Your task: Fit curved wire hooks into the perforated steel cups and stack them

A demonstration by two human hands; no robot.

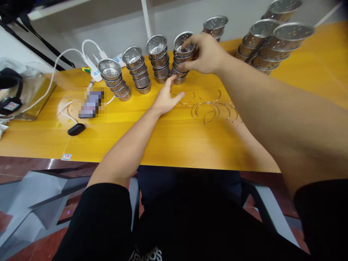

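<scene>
My right hand [205, 52] reaches to the top of a stack of perforated metal cups [178, 78]. Its fingers curl over the rim of the top cup [179, 50], and the thumb lies against the stack's front. Low at the same stack is my left hand [165, 98], open, thumb and forefinger spread; the forefinger tip is by the bottom cup, and I cannot tell whether it touches. Several thin curved wires [210, 108] lie loose on the table, right of my left hand and below my right forearm.
More cup stacks stand along the back: left [123, 92], beside it [143, 85], middle [162, 74], behind my right hand [216, 27] and right [268, 54]. A phone [91, 104], black oval device [76, 129], white cables [58, 59] and headphones [12, 94] are at left on the yellow table [174, 145].
</scene>
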